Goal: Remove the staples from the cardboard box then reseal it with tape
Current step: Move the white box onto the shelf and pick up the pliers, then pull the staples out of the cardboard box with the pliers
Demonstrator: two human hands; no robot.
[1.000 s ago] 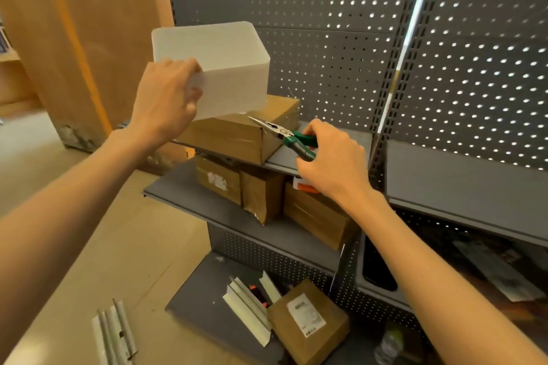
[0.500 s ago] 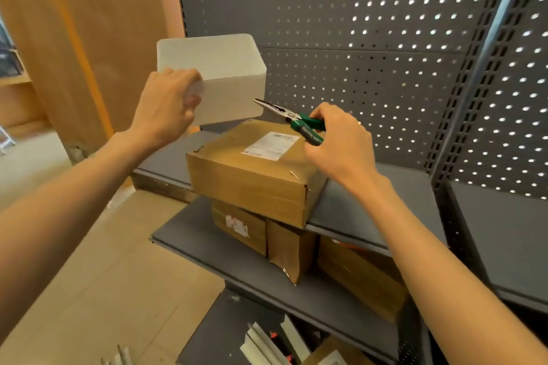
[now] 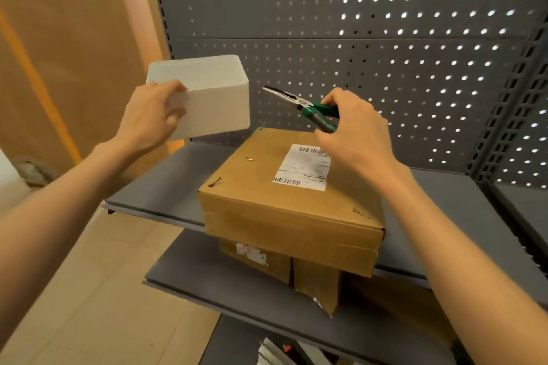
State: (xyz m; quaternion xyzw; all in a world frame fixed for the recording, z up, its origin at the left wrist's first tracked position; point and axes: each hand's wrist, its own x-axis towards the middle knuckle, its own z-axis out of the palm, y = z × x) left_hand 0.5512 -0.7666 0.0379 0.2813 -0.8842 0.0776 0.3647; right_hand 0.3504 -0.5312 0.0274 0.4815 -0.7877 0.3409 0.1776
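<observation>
The cardboard box (image 3: pixel 292 201) (stiff, probably light) is best steadied at its edges; pliers (image 3: pixel 305 105) are gripped in the right hand (image 3: pixel 353 127), a white container (image 3: pixel 207 101) in the left hand (image 3: pixel 151 115).

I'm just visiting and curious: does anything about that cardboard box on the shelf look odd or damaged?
Yes. The cardboard box juts past the front edge of the shelf at an angle. Bent staples stick out of its top near the left corners, and one small staple appears to lie loose on the lid.
</observation>
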